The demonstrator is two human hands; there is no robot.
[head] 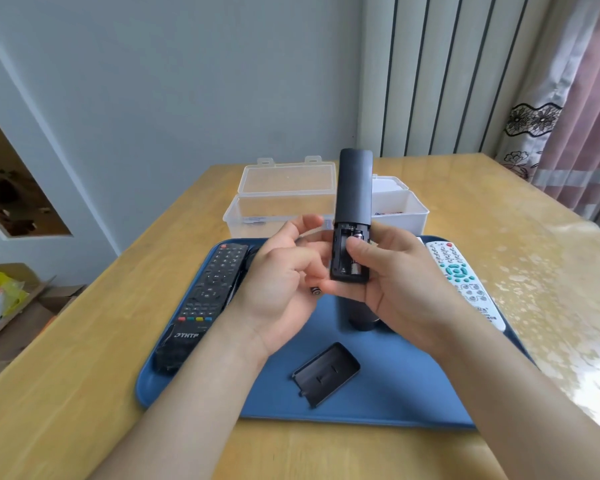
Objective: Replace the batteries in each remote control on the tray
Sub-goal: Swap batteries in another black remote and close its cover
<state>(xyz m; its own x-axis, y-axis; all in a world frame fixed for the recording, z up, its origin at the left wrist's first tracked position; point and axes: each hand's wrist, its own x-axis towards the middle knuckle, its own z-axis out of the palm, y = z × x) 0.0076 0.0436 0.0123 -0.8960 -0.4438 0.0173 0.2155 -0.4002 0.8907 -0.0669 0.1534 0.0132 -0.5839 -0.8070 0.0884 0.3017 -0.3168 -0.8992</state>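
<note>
I hold a slim black remote (pixel 354 188) upright above the blue tray (pixel 388 382), its back towards me and its battery bay open. My right hand (pixel 392 271) grips its lower end, thumb pressing on a battery (pixel 356 235) in the bay. My left hand (pixel 284 275) steadies the remote's left side and bottom with curled fingers; a small battery (pixel 315 291) pokes out under its fingers. The remote's battery cover (pixel 326 374) lies loose on the tray. A black THTF remote (pixel 205 303) lies at the tray's left, a white remote (pixel 465 282) at its right.
Another dark remote (pixel 362 322) lies on the tray under my right hand. Two clear plastic boxes (pixel 288 199) stand open behind the tray on the wooden table (pixel 84 375). The table's left edge drops to cardboard boxes (pixel 11 306) on the floor.
</note>
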